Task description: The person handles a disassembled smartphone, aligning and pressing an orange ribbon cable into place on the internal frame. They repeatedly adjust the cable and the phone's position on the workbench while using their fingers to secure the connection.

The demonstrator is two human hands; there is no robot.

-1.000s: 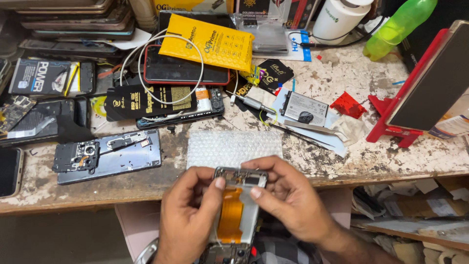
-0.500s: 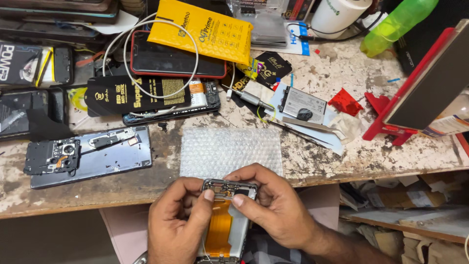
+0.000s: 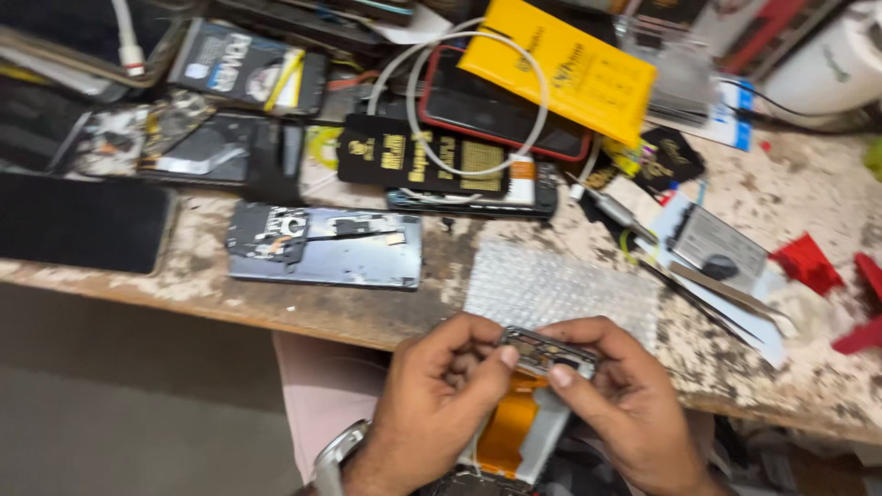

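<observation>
Both the left hand [image 3: 432, 404] and right hand [image 3: 625, 404] pinch the top end of an opened phone frame [image 3: 542, 386], held just off the table's [image 3: 367, 308] front edge, below the bubble wrap [image 3: 560, 285]

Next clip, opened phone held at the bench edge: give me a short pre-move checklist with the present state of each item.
1. Left hand grips the opened phone at its top edge: ok.
2. Right hand holds the other side, thumb on the top edge: ok.
3. Phone supported by the bench: not ok, it is held off the edge, over the lap.
4. Orange flex inside the phone undamaged: cannot tell, picture blurred.
5. Bubble wrap sheet free as a set-down spot: ok, nothing lies on it.
6. Tweezers within reach, right of the wrap: ok.
</observation>
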